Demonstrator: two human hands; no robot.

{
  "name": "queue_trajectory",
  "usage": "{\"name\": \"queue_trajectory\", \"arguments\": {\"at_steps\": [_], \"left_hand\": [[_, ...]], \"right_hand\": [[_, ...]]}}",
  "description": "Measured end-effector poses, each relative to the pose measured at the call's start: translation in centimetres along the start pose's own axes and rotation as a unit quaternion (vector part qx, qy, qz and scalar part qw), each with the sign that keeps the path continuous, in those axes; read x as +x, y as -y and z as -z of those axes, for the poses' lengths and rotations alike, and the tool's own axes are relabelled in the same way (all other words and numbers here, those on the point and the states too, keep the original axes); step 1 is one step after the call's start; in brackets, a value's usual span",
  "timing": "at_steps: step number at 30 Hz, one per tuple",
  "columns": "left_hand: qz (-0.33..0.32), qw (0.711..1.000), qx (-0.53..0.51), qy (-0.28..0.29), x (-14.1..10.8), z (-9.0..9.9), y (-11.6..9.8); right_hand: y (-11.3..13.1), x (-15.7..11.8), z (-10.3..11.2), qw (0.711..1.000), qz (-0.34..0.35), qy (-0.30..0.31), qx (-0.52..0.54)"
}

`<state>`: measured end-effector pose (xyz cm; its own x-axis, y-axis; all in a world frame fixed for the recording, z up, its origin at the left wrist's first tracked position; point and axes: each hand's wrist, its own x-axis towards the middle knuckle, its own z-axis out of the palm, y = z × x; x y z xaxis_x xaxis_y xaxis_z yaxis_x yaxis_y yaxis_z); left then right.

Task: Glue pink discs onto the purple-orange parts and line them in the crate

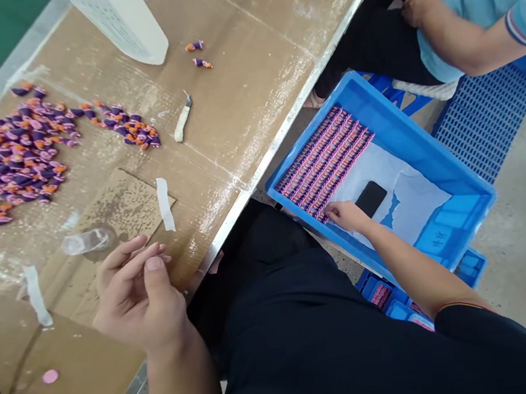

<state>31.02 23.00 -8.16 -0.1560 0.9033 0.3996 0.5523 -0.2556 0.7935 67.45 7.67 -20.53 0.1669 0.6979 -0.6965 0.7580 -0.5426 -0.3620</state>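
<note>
We see our right hand (pixel 348 217) inside a blue plastic crate (pixel 408 111), fingers half curled, tips on the near end of the tight pink-and-purple rows (pixel 325 165); can't tell if it's gripping. Our left hand (pixel 139 294) is over the cardboard-covered bench (pixel 209 99), fingers loosely curled, nothing visible in them. Loose purple-and-orange pieces (pixel 14 152) lie heaped further along the bench.
</note>
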Motion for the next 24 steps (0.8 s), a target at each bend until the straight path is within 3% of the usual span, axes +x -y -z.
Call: {"name": "queue_trajectory", "arguments": {"at_steps": [4,8,13,16,18,21,24], "left_hand": [[-0.011,0.996,-0.079,-0.037,-0.1,0.2,0.0],[0.005,0.996,-0.074,-0.049,-0.3,1.2,0.0],[-0.001,0.993,-0.062,-0.1,-1.2,4.6,0.6],[-0.006,0.99,-0.049,-0.13,-2.5,7.2,1.1],[-0.003,0.988,-0.032,-0.15,-3.7,9.2,1.6],[0.009,0.979,-0.006,-0.204,-5.9,12.3,2.1],[0.025,0.958,0.029,-0.285,-8.3,15.5,2.7]], "right_hand": [[0.8,-0.4,0.1,1.0,-0.012,-0.001,-0.005],[1.6,-1.0,1.0,1.0,-0.015,-0.006,-0.019],[4.6,-2.3,6.4,0.997,0.046,-0.018,-0.059],[9.1,-2.2,10.5,0.982,0.174,-0.061,-0.044],[13.5,-1.4,12.3,0.952,0.284,-0.116,-0.021],[21.1,1.2,13.1,0.894,0.396,-0.21,-0.03],[27.9,4.3,12.7,0.854,0.432,-0.272,-0.099]]}}
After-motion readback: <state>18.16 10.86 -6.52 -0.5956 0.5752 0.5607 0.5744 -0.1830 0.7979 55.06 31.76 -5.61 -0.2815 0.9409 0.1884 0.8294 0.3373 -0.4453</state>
